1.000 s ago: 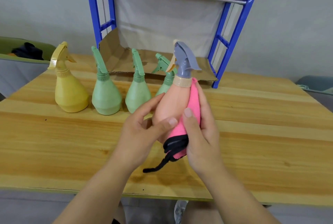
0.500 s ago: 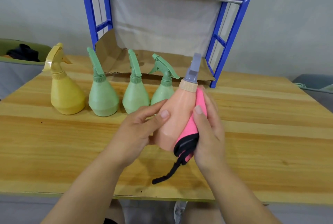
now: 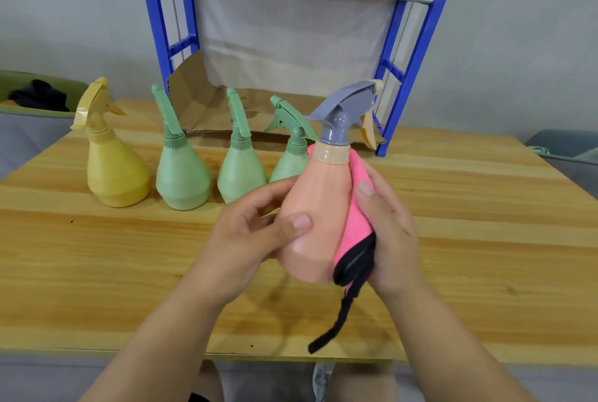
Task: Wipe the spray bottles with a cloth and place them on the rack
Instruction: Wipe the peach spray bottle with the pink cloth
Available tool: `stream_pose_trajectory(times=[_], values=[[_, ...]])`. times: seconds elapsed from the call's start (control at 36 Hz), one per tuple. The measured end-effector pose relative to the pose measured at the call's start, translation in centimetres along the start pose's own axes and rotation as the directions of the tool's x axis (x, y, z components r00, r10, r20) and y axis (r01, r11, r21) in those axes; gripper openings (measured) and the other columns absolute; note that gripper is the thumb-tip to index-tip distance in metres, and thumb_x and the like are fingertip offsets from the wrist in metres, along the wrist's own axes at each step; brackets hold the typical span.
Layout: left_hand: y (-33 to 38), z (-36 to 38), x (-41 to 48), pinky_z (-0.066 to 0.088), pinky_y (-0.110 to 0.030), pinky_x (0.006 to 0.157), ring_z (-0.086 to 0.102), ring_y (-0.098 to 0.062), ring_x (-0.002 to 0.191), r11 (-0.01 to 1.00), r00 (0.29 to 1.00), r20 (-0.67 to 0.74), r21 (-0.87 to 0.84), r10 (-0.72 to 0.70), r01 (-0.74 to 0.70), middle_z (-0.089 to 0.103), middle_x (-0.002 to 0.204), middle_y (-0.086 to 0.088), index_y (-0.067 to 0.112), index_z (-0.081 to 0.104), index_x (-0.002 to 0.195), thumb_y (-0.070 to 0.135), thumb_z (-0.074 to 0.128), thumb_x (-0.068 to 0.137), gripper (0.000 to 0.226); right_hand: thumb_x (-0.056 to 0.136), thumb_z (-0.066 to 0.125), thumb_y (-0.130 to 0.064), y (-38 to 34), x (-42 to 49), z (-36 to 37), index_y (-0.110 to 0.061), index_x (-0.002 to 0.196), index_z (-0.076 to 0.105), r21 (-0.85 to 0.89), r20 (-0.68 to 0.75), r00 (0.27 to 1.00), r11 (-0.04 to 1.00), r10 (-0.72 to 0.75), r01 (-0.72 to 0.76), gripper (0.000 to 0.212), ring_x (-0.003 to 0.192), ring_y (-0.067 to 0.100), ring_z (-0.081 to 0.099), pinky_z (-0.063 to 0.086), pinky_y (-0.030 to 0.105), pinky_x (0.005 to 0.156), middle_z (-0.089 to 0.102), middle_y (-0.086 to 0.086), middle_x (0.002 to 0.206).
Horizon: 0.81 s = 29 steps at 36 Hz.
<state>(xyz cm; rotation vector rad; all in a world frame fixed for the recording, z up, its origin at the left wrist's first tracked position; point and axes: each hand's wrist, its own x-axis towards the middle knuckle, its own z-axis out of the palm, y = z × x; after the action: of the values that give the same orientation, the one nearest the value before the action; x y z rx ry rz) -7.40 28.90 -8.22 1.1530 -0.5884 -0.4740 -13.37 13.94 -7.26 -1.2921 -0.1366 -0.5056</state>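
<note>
Left hand (image 3: pixel 246 239) grips the peach bottle (image 3: pixel 315 220) upright, steadying it so the right hand (image 3: pixel 388 233) can press the pink cloth (image 3: pixel 356 220) against its side.

Bare forearms, left hand (image 3: pixel 246 239) and right hand (image 3: pixel 393 239), short nails.

Plain indoor workroom: wooden table (image 3: pixel 97 256), blue cardboard-lined rack (image 3: pixel 417 45).

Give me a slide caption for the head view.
Left hand holds a peach plastic spray bottle; right hand presses a pink black-edged cloth against its side.
</note>
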Motion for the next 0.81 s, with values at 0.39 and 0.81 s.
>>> stream_pose_trajectory(times=[0.39,0.81], values=[[0.4,-0.4,-0.2,0.057,-0.031,0.07,0.068,-0.017,0.103,0.982,0.981,0.111,0.123,-0.159,0.145,0.071,0.114,0.002,0.03,0.06,0.124,0.03,0.062,0.083,0.041,0.089,0.053,-0.034,1.8,-1.4,0.7,-0.034,0.122,0.061,-0.246,-0.142,0.965,0.952,-0.22,0.181,0.034,0.115,0.026,0.058,0.045,0.048,0.097,0.062,0.007,0.123],[0.2,0.4,0.1,0.055,-0.024,0.068,0.068,-0.021,0.1,0.998,0.999,0.033,0.068,0.016,-0.018,0.071,0.11,-0.003,0.03,0.072,0.105,0.038,0.089,0.05,0.058,0.09,0.05,-0.018,-0.2,0.7,-0.2,-0.018,0.108,0.071,0.016,0.104,0.994,0.999,0.03,-0.032,0.027,0.092,0.016,0.065,0.053,0.027,0.077,0.072,0.003,0.099]])
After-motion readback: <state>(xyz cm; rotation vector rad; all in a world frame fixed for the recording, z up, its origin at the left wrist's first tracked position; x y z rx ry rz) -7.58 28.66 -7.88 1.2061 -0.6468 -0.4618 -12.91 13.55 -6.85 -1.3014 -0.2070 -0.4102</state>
